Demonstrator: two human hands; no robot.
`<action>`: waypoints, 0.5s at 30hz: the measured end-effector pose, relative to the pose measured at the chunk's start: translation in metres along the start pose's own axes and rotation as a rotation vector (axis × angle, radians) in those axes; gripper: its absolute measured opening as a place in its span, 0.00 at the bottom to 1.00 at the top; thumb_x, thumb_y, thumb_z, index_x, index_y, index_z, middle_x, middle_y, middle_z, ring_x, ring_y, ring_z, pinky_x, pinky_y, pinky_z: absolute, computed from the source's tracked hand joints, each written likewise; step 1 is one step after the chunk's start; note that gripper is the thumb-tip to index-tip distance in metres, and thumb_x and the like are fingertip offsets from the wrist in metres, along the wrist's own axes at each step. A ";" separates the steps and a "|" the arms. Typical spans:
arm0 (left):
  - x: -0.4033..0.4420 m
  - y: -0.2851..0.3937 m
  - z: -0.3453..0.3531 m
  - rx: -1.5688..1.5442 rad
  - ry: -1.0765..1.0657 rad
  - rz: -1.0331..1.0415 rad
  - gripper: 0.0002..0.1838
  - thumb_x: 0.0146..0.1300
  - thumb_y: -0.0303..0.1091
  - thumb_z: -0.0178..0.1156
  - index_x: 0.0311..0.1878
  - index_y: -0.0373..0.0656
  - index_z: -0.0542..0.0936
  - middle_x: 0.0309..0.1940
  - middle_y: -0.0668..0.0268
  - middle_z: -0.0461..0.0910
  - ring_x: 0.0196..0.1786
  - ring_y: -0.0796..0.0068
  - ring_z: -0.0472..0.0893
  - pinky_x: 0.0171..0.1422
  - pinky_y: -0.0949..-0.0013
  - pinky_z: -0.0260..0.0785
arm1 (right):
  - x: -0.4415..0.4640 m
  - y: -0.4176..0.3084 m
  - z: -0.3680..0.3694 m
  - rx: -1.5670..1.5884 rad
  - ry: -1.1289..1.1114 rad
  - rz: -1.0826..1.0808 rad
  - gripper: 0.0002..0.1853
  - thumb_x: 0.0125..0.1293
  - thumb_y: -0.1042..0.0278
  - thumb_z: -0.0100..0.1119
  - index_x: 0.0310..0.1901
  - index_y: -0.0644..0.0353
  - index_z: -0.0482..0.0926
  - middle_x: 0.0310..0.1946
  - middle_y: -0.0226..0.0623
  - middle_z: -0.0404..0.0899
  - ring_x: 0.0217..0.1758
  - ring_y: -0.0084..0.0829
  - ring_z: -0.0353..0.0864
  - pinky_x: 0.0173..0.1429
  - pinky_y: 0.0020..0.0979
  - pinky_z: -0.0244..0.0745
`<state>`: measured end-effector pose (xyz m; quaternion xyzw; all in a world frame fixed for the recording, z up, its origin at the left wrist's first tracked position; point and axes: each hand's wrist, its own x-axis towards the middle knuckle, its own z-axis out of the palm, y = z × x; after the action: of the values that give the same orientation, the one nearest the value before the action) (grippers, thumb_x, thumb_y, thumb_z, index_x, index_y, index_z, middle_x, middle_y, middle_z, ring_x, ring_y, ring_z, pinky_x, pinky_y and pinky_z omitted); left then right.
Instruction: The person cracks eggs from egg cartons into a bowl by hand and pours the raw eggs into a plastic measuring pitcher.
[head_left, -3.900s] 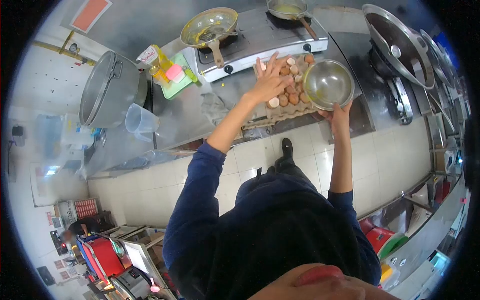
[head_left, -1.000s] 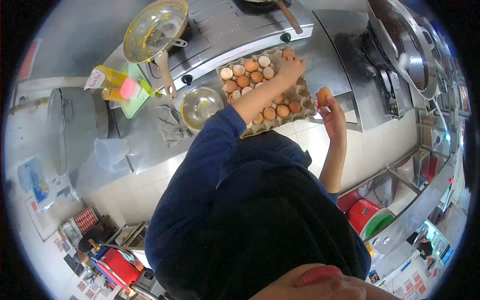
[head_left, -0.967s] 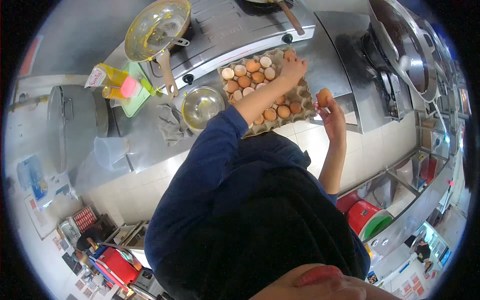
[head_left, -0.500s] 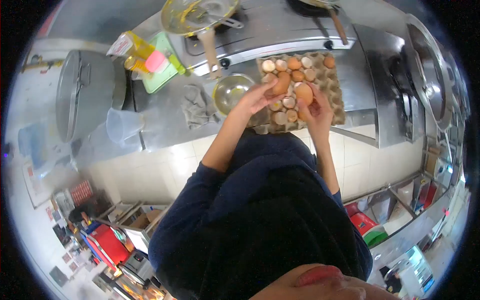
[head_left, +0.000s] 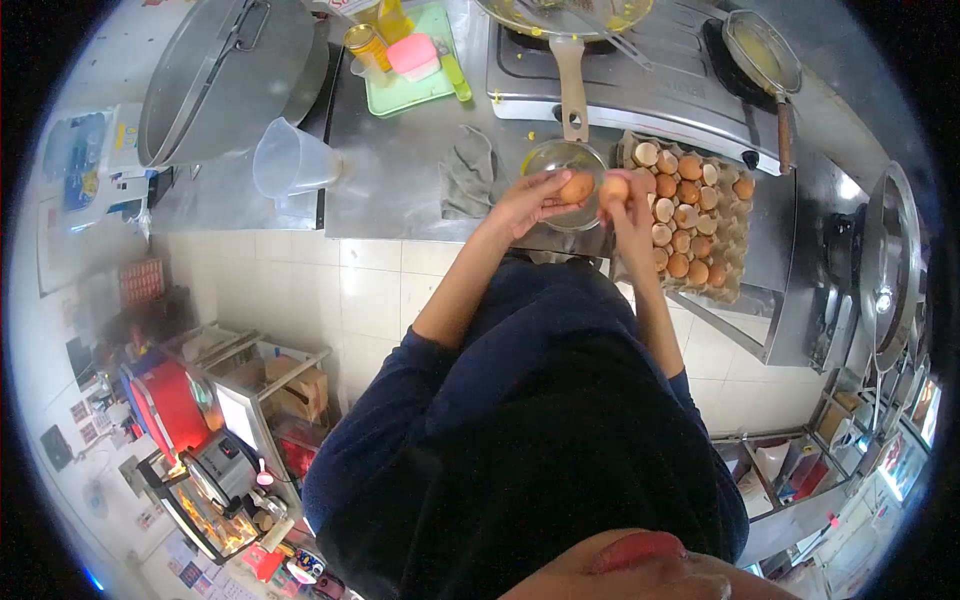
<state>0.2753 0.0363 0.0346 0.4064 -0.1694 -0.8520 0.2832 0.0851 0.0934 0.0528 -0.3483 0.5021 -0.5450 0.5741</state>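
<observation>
My left hand (head_left: pixel 533 207) is closed around a brown egg (head_left: pixel 577 187), thumb on top. A second egg (head_left: pixel 613 189) is gripped in the fingertips of my right hand (head_left: pixel 631 222). The two eggs are held a short gap apart, over a metal bowl (head_left: pixel 566 157) whose near part my hands partly cover. Just right of my right hand lies a cardboard egg tray (head_left: pixel 732 232). It holds several brown eggs and pale, open-looking shells.
Behind the bowl, a pan (head_left: pixel 572 85) on the stove (head_left: pixel 680 95) points its handle at me. A grey cloth (head_left: pixel 469 175), a clear plastic jug (head_left: pixel 293 160) and a green tray (head_left: pixel 395 97) with containers stand to the left, beside a large pot (head_left: pixel 235 80).
Both hands have moved left from above the egg tray to above the bowl, each still holding an egg. The camera view has shifted too.
</observation>
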 end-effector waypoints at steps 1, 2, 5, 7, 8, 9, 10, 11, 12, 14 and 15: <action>-0.002 0.000 -0.001 0.039 0.012 0.055 0.24 0.67 0.39 0.64 0.58 0.32 0.73 0.53 0.49 0.79 0.55 0.59 0.82 0.57 0.65 0.81 | 0.006 0.006 -0.004 0.001 0.005 -0.002 0.16 0.65 0.74 0.62 0.54 0.61 0.76 0.42 0.34 0.76 0.35 0.17 0.75 0.36 0.21 0.72; -0.004 0.001 -0.001 0.080 0.023 0.108 0.24 0.67 0.39 0.64 0.59 0.33 0.73 0.52 0.48 0.79 0.54 0.60 0.82 0.57 0.66 0.81 | 0.014 0.014 -0.008 -0.074 -0.082 0.122 0.17 0.64 0.74 0.63 0.54 0.62 0.75 0.37 0.32 0.76 0.34 0.16 0.75 0.35 0.21 0.72; -0.002 0.001 -0.007 0.206 -0.042 0.217 0.24 0.64 0.36 0.68 0.58 0.34 0.75 0.51 0.51 0.80 0.50 0.65 0.84 0.55 0.69 0.81 | 0.020 0.020 -0.006 -0.217 -0.142 0.206 0.18 0.62 0.72 0.66 0.53 0.63 0.76 0.31 0.30 0.78 0.33 0.18 0.77 0.34 0.23 0.73; -0.006 0.002 -0.006 0.420 -0.032 0.343 0.24 0.61 0.35 0.69 0.57 0.34 0.76 0.51 0.54 0.81 0.47 0.67 0.84 0.53 0.70 0.81 | 0.022 0.028 -0.003 -0.282 -0.116 0.171 0.19 0.60 0.69 0.68 0.52 0.63 0.77 0.29 0.29 0.80 0.32 0.20 0.79 0.35 0.24 0.75; -0.007 0.004 -0.005 0.629 -0.020 0.472 0.24 0.59 0.34 0.71 0.56 0.34 0.78 0.51 0.57 0.81 0.44 0.70 0.85 0.51 0.71 0.81 | 0.023 0.039 -0.002 -0.426 -0.053 0.033 0.20 0.59 0.66 0.70 0.50 0.64 0.78 0.31 0.33 0.82 0.34 0.24 0.81 0.38 0.27 0.77; -0.004 0.001 -0.008 0.633 -0.027 0.468 0.24 0.59 0.34 0.71 0.56 0.34 0.78 0.51 0.57 0.81 0.44 0.70 0.85 0.51 0.71 0.81 | 0.022 0.040 0.001 -0.496 -0.018 -0.037 0.20 0.58 0.64 0.71 0.50 0.64 0.78 0.33 0.35 0.84 0.35 0.26 0.83 0.40 0.28 0.78; 0.000 -0.004 -0.011 0.707 0.029 0.509 0.25 0.58 0.33 0.72 0.57 0.35 0.79 0.52 0.58 0.81 0.45 0.68 0.85 0.51 0.70 0.79 | 0.022 0.042 0.003 -0.569 0.022 -0.104 0.21 0.57 0.63 0.71 0.49 0.64 0.79 0.34 0.36 0.85 0.36 0.28 0.84 0.41 0.29 0.79; 0.004 -0.007 -0.013 0.780 0.084 0.550 0.26 0.57 0.32 0.72 0.59 0.36 0.79 0.52 0.59 0.80 0.46 0.67 0.85 0.51 0.70 0.78 | 0.020 0.044 0.007 -0.635 0.068 -0.135 0.22 0.56 0.61 0.72 0.48 0.64 0.79 0.37 0.40 0.85 0.39 0.32 0.86 0.45 0.31 0.79; 0.003 -0.006 -0.009 0.785 0.075 0.547 0.26 0.57 0.32 0.72 0.59 0.36 0.79 0.52 0.59 0.80 0.46 0.67 0.85 0.51 0.70 0.78 | 0.020 0.044 0.011 -0.702 0.115 -0.166 0.23 0.54 0.58 0.72 0.48 0.64 0.80 0.40 0.44 0.86 0.43 0.36 0.87 0.48 0.32 0.80; 0.000 -0.005 -0.002 1.044 0.203 0.634 0.28 0.55 0.30 0.72 0.60 0.39 0.79 0.51 0.58 0.81 0.44 0.68 0.85 0.49 0.70 0.79 | 0.019 0.048 0.014 -0.687 0.148 -0.176 0.23 0.54 0.58 0.72 0.48 0.63 0.80 0.39 0.45 0.85 0.43 0.37 0.87 0.48 0.33 0.80; 0.004 -0.007 -0.004 1.046 0.197 0.632 0.28 0.55 0.30 0.72 0.60 0.39 0.79 0.51 0.58 0.81 0.44 0.68 0.85 0.49 0.70 0.79 | 0.018 0.051 0.015 -0.674 0.171 -0.185 0.24 0.54 0.57 0.72 0.49 0.62 0.80 0.39 0.46 0.85 0.43 0.39 0.87 0.48 0.33 0.80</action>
<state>0.2745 0.0392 0.0262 0.4983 -0.6500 -0.4895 0.2994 0.1117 0.0820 0.0047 -0.5150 0.6662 -0.4256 0.3314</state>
